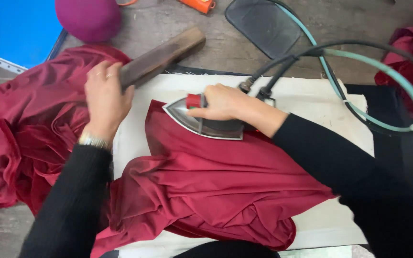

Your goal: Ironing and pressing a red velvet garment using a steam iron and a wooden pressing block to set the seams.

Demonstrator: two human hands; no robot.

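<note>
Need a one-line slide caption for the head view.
Right hand presses a steam iron onto dark red fabric on a white pressing pad; left hand grips a wooden block.

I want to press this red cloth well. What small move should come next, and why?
Probably slide the iron under the right hand forward along the dark red fabric; its tip sits at the flat edge, while folds remain nearer. The left hand holds a wooden block ready.

The right hand (223, 102) covers the iron's (206, 123) handle. The cloth (216, 181) hides the iron's rear edge. The block's (161, 57) near end sits inside the left hand (105, 98). The top edge crops the purple ball (89, 16).
</note>
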